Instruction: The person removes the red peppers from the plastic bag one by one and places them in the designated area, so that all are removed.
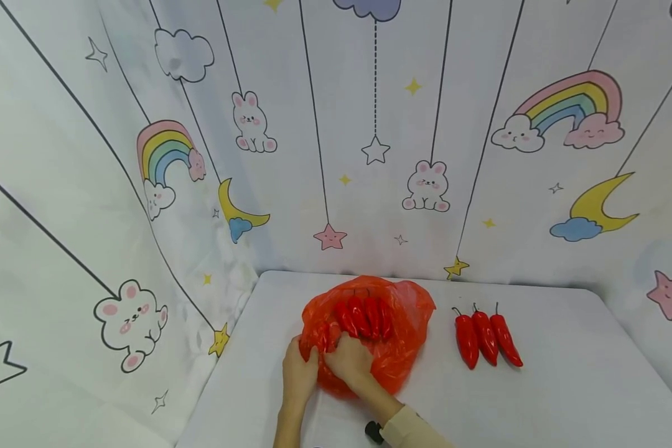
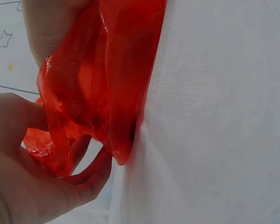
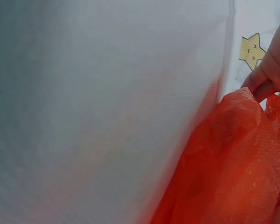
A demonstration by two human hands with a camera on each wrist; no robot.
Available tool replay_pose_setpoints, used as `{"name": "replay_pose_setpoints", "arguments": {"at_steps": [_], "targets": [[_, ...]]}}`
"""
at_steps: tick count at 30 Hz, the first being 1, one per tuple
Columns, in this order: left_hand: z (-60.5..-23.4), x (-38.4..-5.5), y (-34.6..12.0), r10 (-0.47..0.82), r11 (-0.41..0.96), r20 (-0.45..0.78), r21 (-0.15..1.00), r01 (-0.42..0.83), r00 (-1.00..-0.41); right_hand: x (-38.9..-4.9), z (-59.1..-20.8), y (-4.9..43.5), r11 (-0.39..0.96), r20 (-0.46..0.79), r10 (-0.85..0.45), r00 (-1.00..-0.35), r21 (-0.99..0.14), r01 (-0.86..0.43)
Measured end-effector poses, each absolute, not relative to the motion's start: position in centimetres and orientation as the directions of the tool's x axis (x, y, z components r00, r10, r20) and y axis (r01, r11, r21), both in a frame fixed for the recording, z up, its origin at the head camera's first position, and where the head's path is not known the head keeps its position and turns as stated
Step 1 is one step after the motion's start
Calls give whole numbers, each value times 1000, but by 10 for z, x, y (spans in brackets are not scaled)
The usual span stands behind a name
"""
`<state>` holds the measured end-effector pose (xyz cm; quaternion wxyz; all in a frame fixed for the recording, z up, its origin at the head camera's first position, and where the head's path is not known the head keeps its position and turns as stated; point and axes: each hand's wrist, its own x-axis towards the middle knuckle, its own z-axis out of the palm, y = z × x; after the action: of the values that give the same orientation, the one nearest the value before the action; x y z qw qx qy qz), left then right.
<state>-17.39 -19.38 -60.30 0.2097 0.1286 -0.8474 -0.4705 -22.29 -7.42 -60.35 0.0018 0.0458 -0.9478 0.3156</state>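
Note:
A thin red plastic bag [image 1: 406,330] lies spread open on the white table, with several glossy red chili peppers [image 1: 372,317] side by side in it, stems pointing away. My left hand [image 1: 300,373] grips the bag's left edge; in the left wrist view the thumb and fingers of that hand [image 2: 42,186] curl round the gathered plastic. Close beside it, my right hand [image 1: 350,359] reaches over the bag's near rim, fingers bent down at a red shape. Its fingertips are hidden, and I cannot tell whether they hold a pepper or plastic.
To the right of the bag, three red chili peppers [image 1: 485,338] lie in a row on the white table [image 1: 565,373]. A small black object [image 1: 374,432] shows by the right sleeve [image 1: 414,429]. Behind the table hangs a printed cloth [image 1: 291,186].

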Motion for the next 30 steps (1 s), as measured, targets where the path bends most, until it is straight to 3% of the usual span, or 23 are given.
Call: {"name": "replay_pose_setpoints", "arguments": {"at_steps": [7,17,30], "targets": [[-603,-174,-193,-406,515,219,857,-25,-887,-226,-609,-76,833,31,-80,-996,-547,-84],[-602,-174,-194,-406,515,247,857,3,-880,-227,-598,-57,630,-24,-127,-992,-774,-62],[-599,-173,-193,-427,475,208,880,-23,-880,-221,-587,-35,565,-58,-115,-992,-825,-18]]}}
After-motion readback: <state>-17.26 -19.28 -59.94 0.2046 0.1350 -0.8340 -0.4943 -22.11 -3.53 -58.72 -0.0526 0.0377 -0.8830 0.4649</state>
